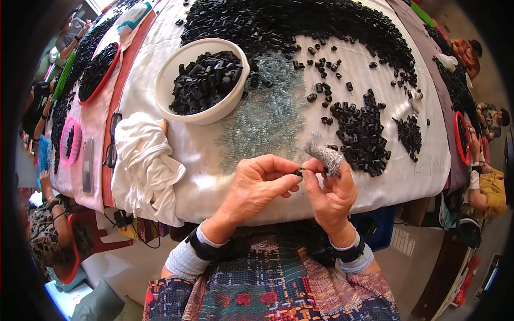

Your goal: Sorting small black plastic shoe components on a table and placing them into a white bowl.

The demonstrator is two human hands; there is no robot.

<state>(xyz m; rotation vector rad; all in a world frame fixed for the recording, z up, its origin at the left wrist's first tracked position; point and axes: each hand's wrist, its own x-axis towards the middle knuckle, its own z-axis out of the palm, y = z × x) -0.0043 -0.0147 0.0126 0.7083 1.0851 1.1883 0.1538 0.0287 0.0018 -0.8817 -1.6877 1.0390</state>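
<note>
My left hand (259,184) and my right hand (333,195) meet above the near edge of the white cloth. Between their fingertips is a small black plastic piece (299,172), mostly covered by the fingers. Both hands are closed in a pinch on it. A grey, rough-looking wrap (324,155) covers a finger of my right hand. Just beyond lies a spread of small shiny metal springs (262,125). A pile of black plastic pieces (364,134) sits right of them, and a smaller heap of black bits (408,136) is farther right.
A white bowl (162,101) full of black pieces stands at the left, with a crumpled white cloth (142,166) nearer. Glasses (111,140) and a phone (88,166) lie beyond it. A large black mass of pieces (300,21) covers the far side. Other people sit along both sides.
</note>
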